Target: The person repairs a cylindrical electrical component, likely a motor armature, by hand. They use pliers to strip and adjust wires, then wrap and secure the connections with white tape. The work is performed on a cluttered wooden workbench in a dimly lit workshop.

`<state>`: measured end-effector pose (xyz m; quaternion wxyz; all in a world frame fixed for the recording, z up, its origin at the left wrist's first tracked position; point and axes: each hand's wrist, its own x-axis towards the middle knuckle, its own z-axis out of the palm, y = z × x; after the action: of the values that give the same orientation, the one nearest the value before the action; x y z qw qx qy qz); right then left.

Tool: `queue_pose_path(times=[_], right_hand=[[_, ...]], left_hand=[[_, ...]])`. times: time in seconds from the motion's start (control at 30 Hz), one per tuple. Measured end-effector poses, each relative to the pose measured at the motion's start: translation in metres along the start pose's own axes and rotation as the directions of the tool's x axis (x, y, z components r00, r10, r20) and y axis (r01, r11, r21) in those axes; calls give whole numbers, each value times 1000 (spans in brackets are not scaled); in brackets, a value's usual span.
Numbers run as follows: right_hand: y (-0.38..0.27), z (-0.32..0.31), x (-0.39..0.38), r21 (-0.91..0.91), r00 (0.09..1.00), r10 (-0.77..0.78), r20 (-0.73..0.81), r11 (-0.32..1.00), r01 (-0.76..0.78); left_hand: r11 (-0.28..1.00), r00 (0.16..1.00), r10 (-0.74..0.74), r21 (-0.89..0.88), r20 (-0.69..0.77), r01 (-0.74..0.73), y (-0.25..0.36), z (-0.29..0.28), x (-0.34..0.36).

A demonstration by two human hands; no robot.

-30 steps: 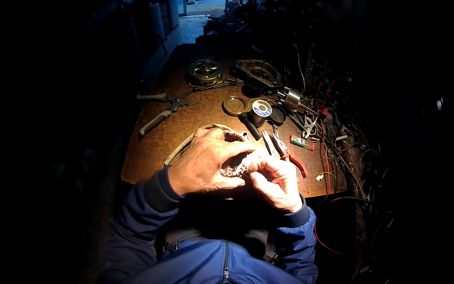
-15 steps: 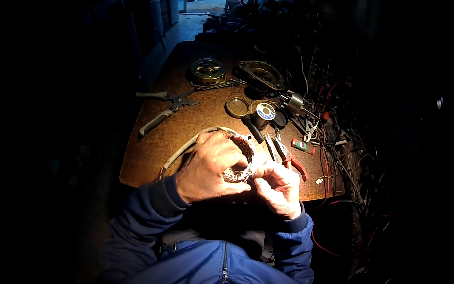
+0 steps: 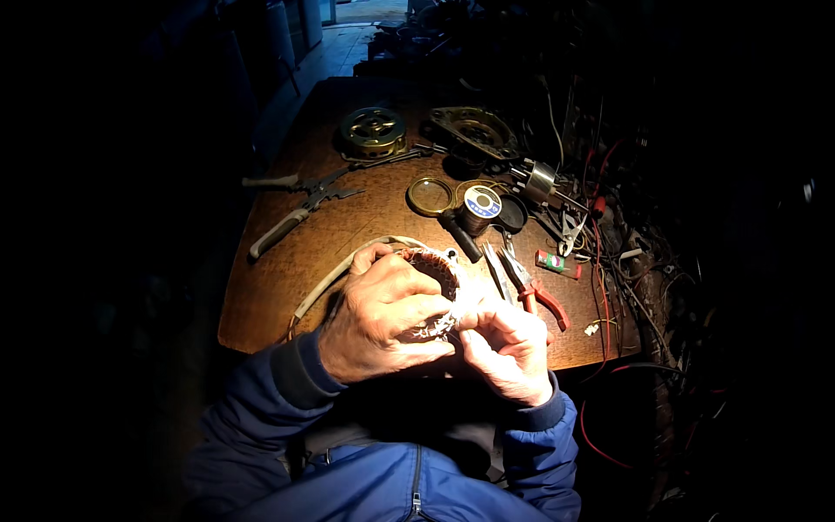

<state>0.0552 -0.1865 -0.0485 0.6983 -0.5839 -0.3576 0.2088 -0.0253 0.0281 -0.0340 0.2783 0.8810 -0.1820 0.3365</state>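
My left hand is closed round a ring-shaped motor stator with copper windings and pale lacing along its rim. The fingers of that hand reach into the ring's opening, and the thumb lies along its near side. At the stator's right rim, my right hand has thumb and forefinger pinched together. What lies in that pinch is too small and too brightly lit to make out. From behind the left hand a pale sleeved cable curves down to the left.
On the wooden table, open long-handled pliers lie left. Red-handled pliers, a wire spool, a magnifying glass and a metal rotor lie right. Motor covers sit farther back. Tangled wires line the right edge.
The left hand's fingers now cover more of the stator's opening, and the stator has turned slightly. The right hand keeps its pinch at the rim. The whole view has shifted a little.
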Motion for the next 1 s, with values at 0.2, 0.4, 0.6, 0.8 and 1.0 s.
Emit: queue_pose_path(times=[0.2, 0.4, 0.6, 0.8, 1.0], right_hand=[[1, -2, -3, 46, 999, 51, 13, 998, -52], [12, -6, -4, 15, 1000, 5, 31, 1000, -6], [14, -8, -1, 6, 995, -71, 67, 997, 71], [19, -8, 0, -87, 993, -109, 41, 990, 113], [26, -7, -1, -89, 993, -116, 6, 989, 116]], left_hand=[[1000, 1000, -14, -8, -22, 13, 0, 3, 3], [999, 999, 37, -19, -28, -38, -2, 4, 4], [994, 994, 110, 21, 29, -110, -5, 0, 7], [995, 995, 89, -43, 48, -87, -8, -1, 7], [994, 999, 42, -97, -1, -42, -3, 1, 10]])
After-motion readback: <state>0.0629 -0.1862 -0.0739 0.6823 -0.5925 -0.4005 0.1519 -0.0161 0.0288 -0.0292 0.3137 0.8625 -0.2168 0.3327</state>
